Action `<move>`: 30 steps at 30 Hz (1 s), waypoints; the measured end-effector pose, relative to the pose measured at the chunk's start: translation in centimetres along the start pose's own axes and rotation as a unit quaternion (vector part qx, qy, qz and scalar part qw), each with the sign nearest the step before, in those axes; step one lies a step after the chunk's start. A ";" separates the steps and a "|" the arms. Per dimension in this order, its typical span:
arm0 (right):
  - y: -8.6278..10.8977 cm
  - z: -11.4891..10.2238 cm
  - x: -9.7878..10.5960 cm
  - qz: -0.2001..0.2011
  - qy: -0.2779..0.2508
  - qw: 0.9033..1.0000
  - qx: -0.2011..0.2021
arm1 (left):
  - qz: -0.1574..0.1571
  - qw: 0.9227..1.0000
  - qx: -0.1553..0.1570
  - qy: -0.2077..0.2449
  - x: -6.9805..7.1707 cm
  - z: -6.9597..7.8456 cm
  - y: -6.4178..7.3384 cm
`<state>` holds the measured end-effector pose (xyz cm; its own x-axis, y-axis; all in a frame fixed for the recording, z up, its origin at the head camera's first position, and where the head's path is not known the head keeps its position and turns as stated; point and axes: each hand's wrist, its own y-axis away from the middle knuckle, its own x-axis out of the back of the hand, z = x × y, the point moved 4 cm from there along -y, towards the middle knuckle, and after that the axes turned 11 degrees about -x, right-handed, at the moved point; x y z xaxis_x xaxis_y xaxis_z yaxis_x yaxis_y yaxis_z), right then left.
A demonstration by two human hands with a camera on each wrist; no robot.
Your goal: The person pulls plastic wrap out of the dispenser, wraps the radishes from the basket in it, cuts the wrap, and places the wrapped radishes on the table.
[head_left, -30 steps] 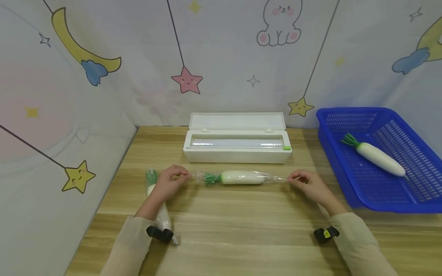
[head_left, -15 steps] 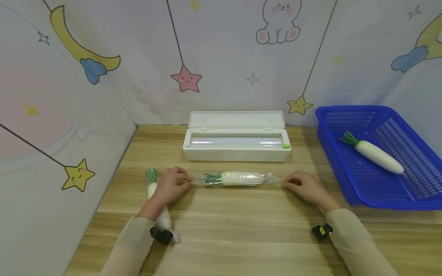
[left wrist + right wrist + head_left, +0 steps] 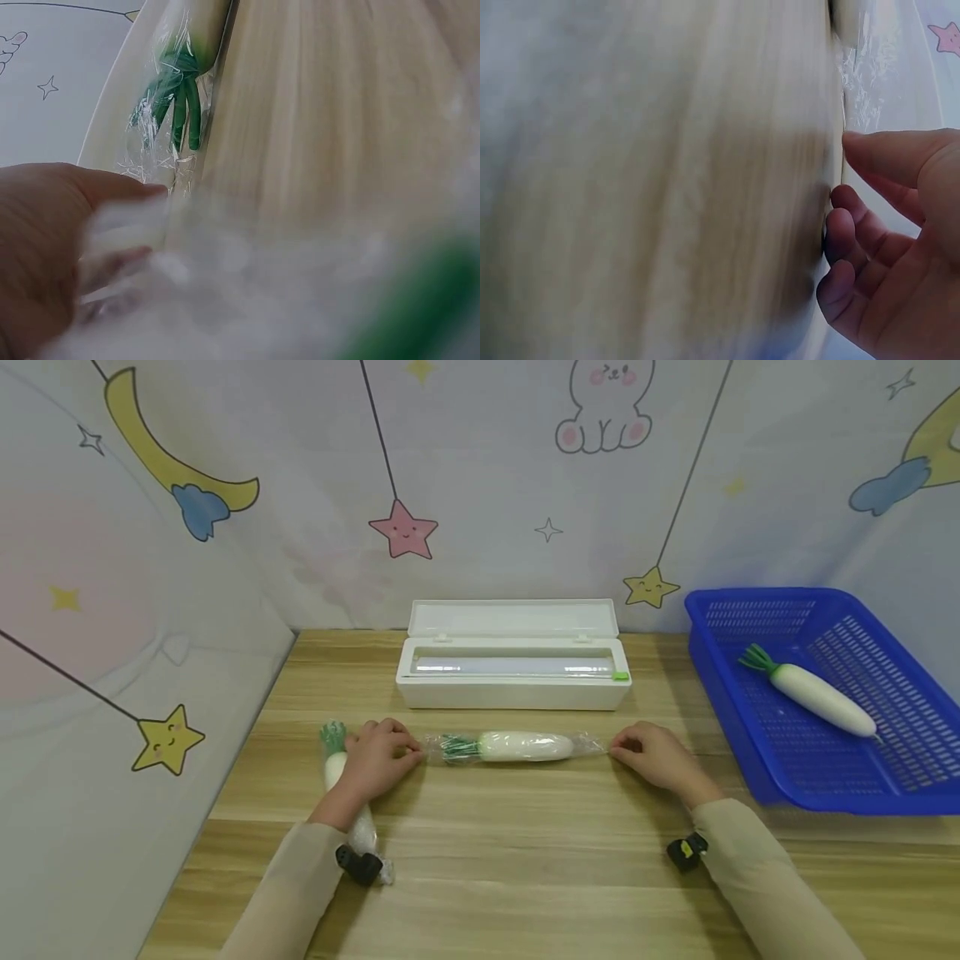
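Note:
A white radish (image 3: 525, 746) with green leaf stubs lies crosswise on the table, wrapped in clear plastic wrap (image 3: 588, 744) that extends past both its ends. My left hand (image 3: 381, 762) pinches the wrap at the leafy end; in the left wrist view the thumb (image 3: 127, 185) meets the film beyond the green stubs. At the root end my right hand (image 3: 656, 758) pinches the other tail of film, its remaining fingers (image 3: 840, 232) curled below the thumb. A second wrapped radish (image 3: 363, 833) lies partly hidden under my left wrist, and its film blurs the left wrist view.
Behind the radish stands a white cling film box (image 3: 513, 696), lid up, with a roll inside. A blue basket (image 3: 731, 727) at the right holds an unwrapped radish (image 3: 821, 700). A patterned cloth (image 3: 480, 468) hangs along the table's back.
The film at the root end was drawn taut, then sprang back crumpled near my right fingers, and is now spread out again. Both hands have shifted slightly inward.

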<state>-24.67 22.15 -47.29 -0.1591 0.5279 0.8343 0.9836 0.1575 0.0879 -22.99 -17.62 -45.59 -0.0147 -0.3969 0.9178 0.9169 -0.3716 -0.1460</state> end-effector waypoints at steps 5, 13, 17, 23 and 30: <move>0.0 -0.3 -0.1 -0.008 0.004 1.000 0.002 | -0.016 1.000 0.011 0.010 -0.1 -0.1 -0.1; 0.8 -0.6 0.3 -0.010 0.010 1.000 0.004 | -0.005 0.994 0.055 0.092 1.2 -0.3 0.3; 1.1 -0.7 0.7 -0.001 0.015 1.000 0.002 | 0.034 0.995 0.033 0.093 2.0 0.7 0.4; 1.6 -2.6 2.0 0.042 -0.001 0.999 0.017 | 0.030 0.995 -0.068 0.060 2.0 3.0 0.0; 1.2 -4.5 0.5 0.005 0.025 0.995 0.097 | -0.044 0.996 -0.078 0.015 0.8 3.3 -0.7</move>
<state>-23.15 18.83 -44.32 -0.1407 0.4882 0.8613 0.9492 0.3138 -0.0228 -22.31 -14.89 -43.56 -0.1055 -0.3815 0.9183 0.8389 -0.5300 -0.1238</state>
